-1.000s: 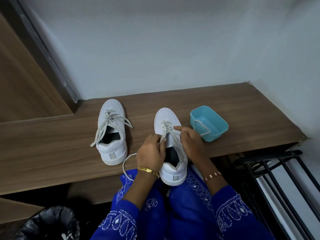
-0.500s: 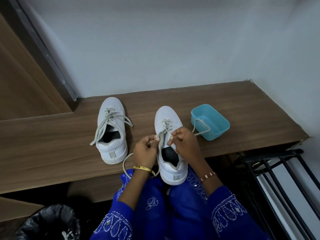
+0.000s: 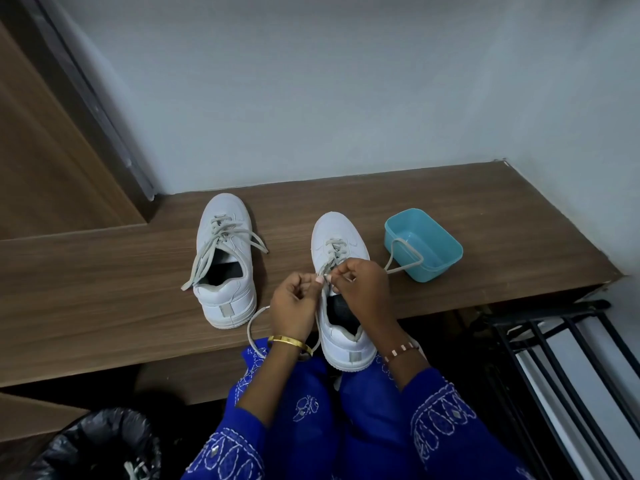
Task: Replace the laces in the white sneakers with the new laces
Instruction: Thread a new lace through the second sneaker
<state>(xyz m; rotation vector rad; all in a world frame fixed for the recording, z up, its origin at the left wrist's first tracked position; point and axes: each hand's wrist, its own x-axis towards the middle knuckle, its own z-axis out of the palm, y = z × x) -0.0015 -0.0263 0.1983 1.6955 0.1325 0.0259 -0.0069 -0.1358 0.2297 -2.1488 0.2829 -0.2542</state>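
Note:
Two white sneakers stand on a brown wooden bench [image 3: 104, 299]. The left sneaker [image 3: 223, 258] is laced, with its lace ends loose. The right sneaker [image 3: 341, 296] sits at the bench's front edge, its heel over my lap. My left hand [image 3: 294, 306] and my right hand [image 3: 363, 289] meet over its tongue, and each pinches the grey lace [image 3: 332, 254] near the upper eyelets. One lace end loops down to the left of my left wrist. The other end runs right and drapes over the rim of a blue tub [image 3: 424, 244].
A black metal rack [image 3: 554, 375] stands at the lower right, close to the bench end. A bin lined with a black bag [image 3: 97, 448] sits at the lower left. Grey walls close off the back and right; a wooden door panel [image 3: 52, 150] is at the left.
Both hands have drawn together above the right sneaker's tongue and now pinch the lace at one spot. The sneakers and the blue tub have stayed in place.

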